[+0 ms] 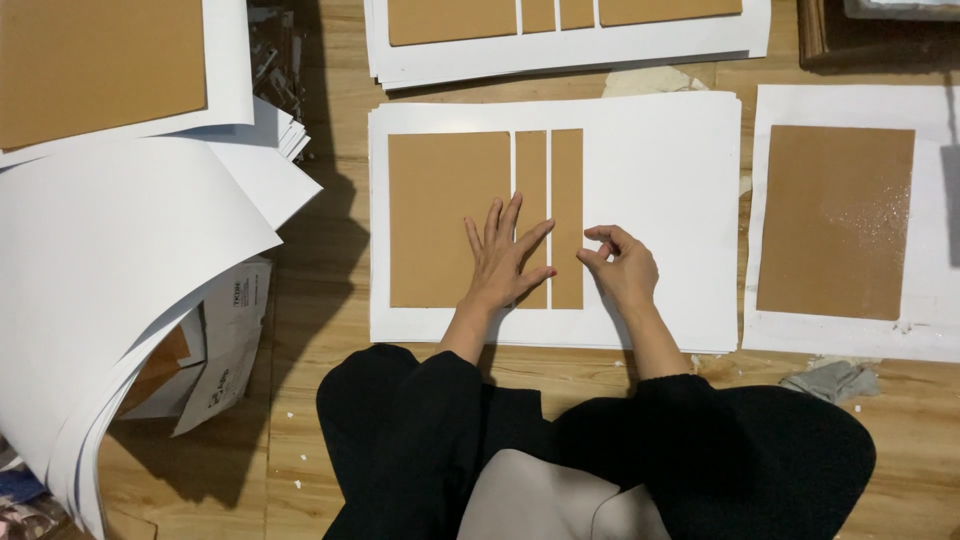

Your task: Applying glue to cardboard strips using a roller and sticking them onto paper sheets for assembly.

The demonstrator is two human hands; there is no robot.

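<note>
At far left we see a curling stack of white sheets [90, 300] on the wooden floor [320, 400]. Our left hand [503, 262] lies flat, fingers spread, holding nothing, pressing the large brown card [440, 220] and first narrow strip [531, 180]. Our right hand [622, 268] has its fingers curled, pinching the second strip [567, 200] at its right edge, on the white paper [660, 200].

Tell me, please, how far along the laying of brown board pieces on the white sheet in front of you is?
Done: the wide board and two narrow strips, and, lie on the white sheet. In hand: the left hand presses flat; the right hand pinches the outer strip's edge. Left: the sheet's right half is bare, unlike the finished sheet above.
</note>
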